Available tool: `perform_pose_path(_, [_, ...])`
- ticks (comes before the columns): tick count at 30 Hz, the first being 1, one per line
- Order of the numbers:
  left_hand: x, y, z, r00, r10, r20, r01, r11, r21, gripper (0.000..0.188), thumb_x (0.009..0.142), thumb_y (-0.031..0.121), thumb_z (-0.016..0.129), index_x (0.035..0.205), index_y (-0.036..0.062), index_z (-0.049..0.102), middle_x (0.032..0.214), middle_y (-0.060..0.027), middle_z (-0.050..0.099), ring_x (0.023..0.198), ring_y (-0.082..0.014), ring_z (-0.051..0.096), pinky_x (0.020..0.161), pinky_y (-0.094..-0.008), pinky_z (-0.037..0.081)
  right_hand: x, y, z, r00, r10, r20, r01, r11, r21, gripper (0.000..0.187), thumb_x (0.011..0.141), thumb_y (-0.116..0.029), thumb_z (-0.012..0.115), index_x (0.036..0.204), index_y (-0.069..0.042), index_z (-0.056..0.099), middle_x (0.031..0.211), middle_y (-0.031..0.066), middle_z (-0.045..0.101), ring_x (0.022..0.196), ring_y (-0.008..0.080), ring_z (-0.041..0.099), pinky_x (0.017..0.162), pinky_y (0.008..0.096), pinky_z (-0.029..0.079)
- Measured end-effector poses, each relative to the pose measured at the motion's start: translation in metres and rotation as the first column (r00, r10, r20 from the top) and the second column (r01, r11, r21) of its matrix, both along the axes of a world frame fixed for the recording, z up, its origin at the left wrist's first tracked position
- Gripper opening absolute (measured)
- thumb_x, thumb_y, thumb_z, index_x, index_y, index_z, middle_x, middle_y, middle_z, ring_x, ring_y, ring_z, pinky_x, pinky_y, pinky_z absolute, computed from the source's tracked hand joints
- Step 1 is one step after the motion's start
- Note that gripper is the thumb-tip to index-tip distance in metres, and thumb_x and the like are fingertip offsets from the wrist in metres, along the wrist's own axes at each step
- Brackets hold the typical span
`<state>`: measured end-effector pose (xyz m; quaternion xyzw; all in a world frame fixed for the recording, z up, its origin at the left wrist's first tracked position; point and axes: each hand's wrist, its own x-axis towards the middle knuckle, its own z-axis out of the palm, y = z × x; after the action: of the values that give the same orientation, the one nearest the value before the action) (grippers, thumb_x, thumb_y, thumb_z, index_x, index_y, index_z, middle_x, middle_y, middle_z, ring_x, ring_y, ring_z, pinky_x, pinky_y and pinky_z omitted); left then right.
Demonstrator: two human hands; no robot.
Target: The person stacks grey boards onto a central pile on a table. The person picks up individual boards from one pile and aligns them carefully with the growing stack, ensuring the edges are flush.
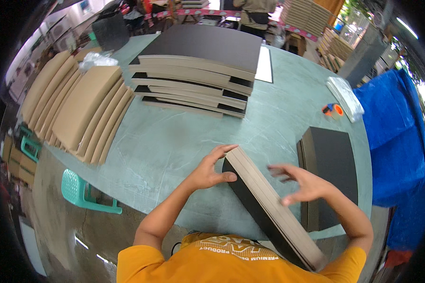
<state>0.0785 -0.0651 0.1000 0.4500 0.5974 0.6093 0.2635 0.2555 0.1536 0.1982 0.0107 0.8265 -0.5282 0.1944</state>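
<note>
I see black-faced board bundle point(267, 198) tilted on edge, near side of tall board pile point(198, 45) | left hand point(208, 170) clasps its far end — likely keeping edges flush | right hand point(307, 184) spread, contact unclear

Stack of black-faced boards point(271, 204) stood on its long side
Its pale grey-beige edges face up, layered closely together, and one black face shows on the left; the stack slants from far left to near right at the surface's point(174, 137) near side
</note>
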Motion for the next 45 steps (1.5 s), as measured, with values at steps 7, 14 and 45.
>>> perform_pose_path(7, [0.028, -0.025, 0.036, 0.785, 0.5, -0.366, -0.473, 0.865, 0.166, 0.061, 0.058, 0.015, 0.079, 0.114, 0.0089, 0.054, 0.093, -0.0079, 0.057, 0.084, -0.02, 0.055, 0.073, -0.0301, 0.046, -0.102, -0.05, -0.025, 0.962, 0.159, -0.222, -0.185, 0.978, -0.101, 0.065, 0.065, -0.031, 0.075, 0.116, -0.003, 0.045, 0.108, 0.0096, 0.051, 0.101, 0.0188, 0.048, 0.088, 0.0326, 0.038])
perform_pose_path(14, [0.037, -0.03, 0.033, 0.69, 0.548, -0.473, -0.525, 0.829, 0.194, 0.047, 0.062, 0.012, 0.076, 0.106, 0.0143, 0.063, 0.091, -0.0053, 0.056, 0.08, -0.0182, 0.054, 0.068, -0.0277, 0.047, -0.106, -0.056, -0.029, 0.962, 0.117, -0.246, -0.172, 0.961, -0.216, 0.052, 0.065, -0.03, 0.075, 0.103, -0.004, 0.053, 0.093, 0.0088, 0.057, 0.09, 0.0173, 0.053, 0.082, 0.0308, 0.041])
perform_pose_path(45, [0.035, -0.028, 0.034, 0.673, 0.59, -0.446, -0.532, 0.805, 0.263, 0.04, 0.061, 0.012, 0.077, 0.099, 0.0102, 0.064, 0.096, -0.008, 0.055, 0.083, -0.0182, 0.057, 0.07, -0.0276, 0.049, -0.107, -0.044, -0.034, 0.956, 0.093, -0.277, -0.177, 0.938, -0.298, 0.048, 0.067, -0.029, 0.073, 0.105, -0.006, 0.054, 0.091, 0.0057, 0.056, 0.087, 0.0157, 0.053, 0.078, 0.0294, 0.041])
